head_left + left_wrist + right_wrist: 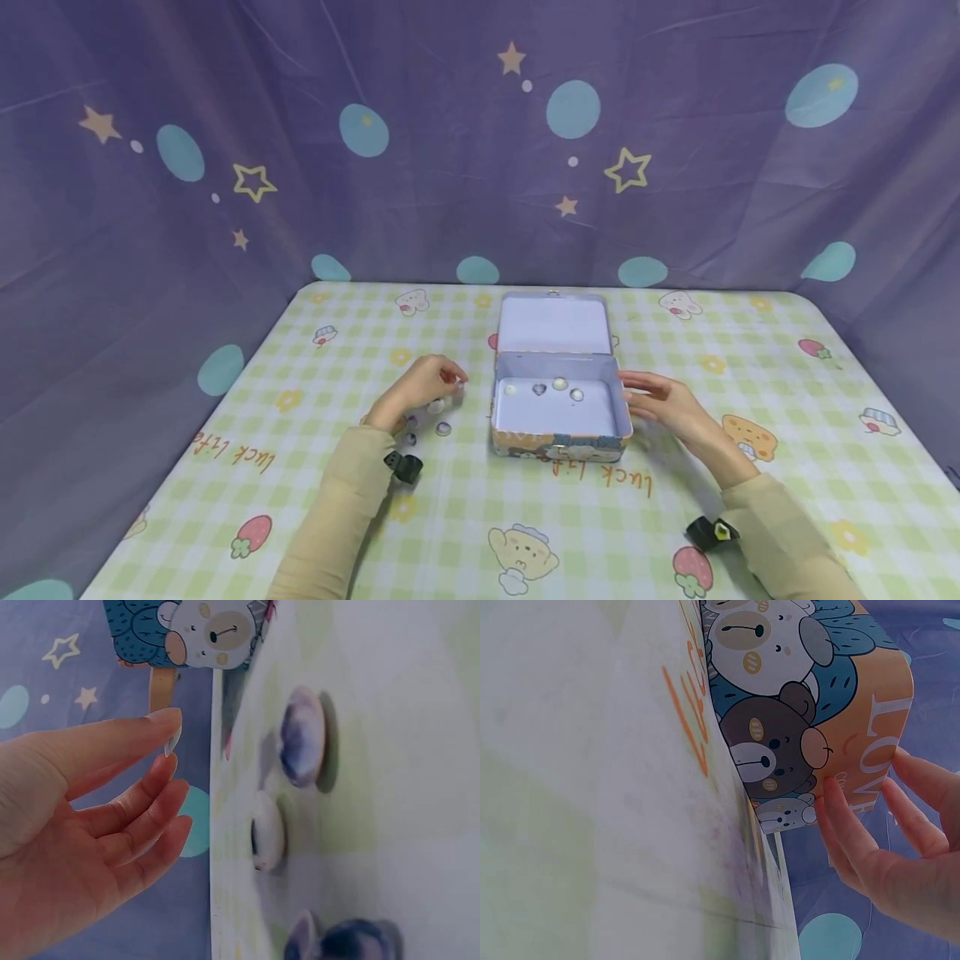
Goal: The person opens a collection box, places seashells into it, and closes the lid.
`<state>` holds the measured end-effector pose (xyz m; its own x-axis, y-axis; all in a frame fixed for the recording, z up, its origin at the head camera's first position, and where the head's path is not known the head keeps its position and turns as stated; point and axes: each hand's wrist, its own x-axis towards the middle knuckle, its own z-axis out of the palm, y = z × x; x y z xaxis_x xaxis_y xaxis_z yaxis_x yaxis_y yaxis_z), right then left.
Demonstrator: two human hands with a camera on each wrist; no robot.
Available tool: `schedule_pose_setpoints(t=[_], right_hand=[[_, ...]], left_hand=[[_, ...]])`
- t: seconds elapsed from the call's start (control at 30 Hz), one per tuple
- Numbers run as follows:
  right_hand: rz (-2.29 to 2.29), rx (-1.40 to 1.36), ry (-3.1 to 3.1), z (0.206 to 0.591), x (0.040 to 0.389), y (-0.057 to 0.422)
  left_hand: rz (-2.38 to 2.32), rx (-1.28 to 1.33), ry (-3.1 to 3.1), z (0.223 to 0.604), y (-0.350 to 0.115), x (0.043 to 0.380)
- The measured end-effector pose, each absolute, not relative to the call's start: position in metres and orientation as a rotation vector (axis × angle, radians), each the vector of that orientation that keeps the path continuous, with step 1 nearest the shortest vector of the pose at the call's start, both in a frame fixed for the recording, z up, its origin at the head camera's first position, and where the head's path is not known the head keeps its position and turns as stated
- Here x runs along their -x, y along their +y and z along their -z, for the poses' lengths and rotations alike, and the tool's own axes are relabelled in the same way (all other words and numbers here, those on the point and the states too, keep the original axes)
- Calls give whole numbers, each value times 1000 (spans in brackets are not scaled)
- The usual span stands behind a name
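Observation:
Between thumb and fingertip my left hand (425,385) pinches a small seashell (173,741), seen edge-on and mostly covered in the left wrist view. Below that hand, several white-and-purple seashells (443,428) lie on the tablecloth. To their right stands a tin box (558,450) with its hinged lid (555,325) raised. Inside it, several little shells (577,394) are spread over the floor. My right hand (670,406) touches the box's right wall with fairly straight, spread fingers; the right wrist view shows fingertips against its printed bear side.
A green-and-white checked tablecloth (600,542) with cartoon prints covers the table. Behind and at the sides hangs a purple curtain (465,167) with stars and blue dots. Black straps or devices (405,467) sit at both wrists.

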<state>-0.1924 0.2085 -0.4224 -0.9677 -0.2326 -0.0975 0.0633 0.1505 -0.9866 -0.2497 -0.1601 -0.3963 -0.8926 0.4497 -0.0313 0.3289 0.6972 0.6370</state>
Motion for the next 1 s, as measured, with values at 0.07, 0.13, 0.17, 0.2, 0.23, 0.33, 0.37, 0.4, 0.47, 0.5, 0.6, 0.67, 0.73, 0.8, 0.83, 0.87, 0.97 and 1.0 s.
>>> schedule_pose_setpoints(t=[0.07, 0.13, 0.17, 0.2, 0.23, 0.33, 0.37, 0.4, 0.47, 0.5, 0.6, 0.67, 0.73, 0.8, 0.83, 0.87, 0.97, 1.0], right_hand=[[1907, 164, 2196, 422, 192, 208], [1909, 164, 2194, 422, 192, 208], [1907, 166, 2196, 422, 192, 209], [1906, 166, 2196, 422, 192, 209], [1904, 165, 2196, 422, 192, 209], [1903, 166, 2193, 422, 193, 209], [1902, 166, 2193, 422, 193, 209], [1902, 165, 2191, 422, 193, 209], [1903, 168, 2190, 422, 193, 210], [1903, 169, 2190, 422, 193, 210], [1902, 172, 2190, 422, 193, 209], [1903, 173, 2188, 423, 193, 209], [1904, 174, 2184, 422, 193, 210], [1904, 175, 2184, 422, 193, 210], [1904, 174, 2184, 422, 193, 210], [1904, 173, 2184, 422, 193, 210], [1904, 168, 2186, 422, 193, 209], [1905, 165, 2185, 422, 193, 209]], left_hand=[[-979, -643, 2724, 396, -159, 249], [-995, -652, 2729, 394, -159, 248], [-1003, -664, 2734, 394, -158, 248], [-1007, -676, 2740, 393, -157, 247], [-1014, -691, 2745, 391, -156, 246], [-1028, -733, 2756, 387, -153, 244], [-1033, -739, 2757, 386, -152, 244], [-1039, -746, 2757, 385, -151, 243], [-1051, -773, 2762, 382, -149, 242], [-1060, -787, 2765, 381, -148, 241], [-1085, -852, 2779, 378, -145, 239], [-1105, -897, 2781, 376, -143, 238], [-1124, -925, 2773, 374, -139, 237], [-1127, -952, 2768, 371, -136, 236], [-1127, -956, 2768, 370, -134, 235], [-1125, -961, 2768, 368, -132, 234], [-1118, -984, 2764, 366, -127, 233], [-1120, -993, 2759, 366, -125, 233]])
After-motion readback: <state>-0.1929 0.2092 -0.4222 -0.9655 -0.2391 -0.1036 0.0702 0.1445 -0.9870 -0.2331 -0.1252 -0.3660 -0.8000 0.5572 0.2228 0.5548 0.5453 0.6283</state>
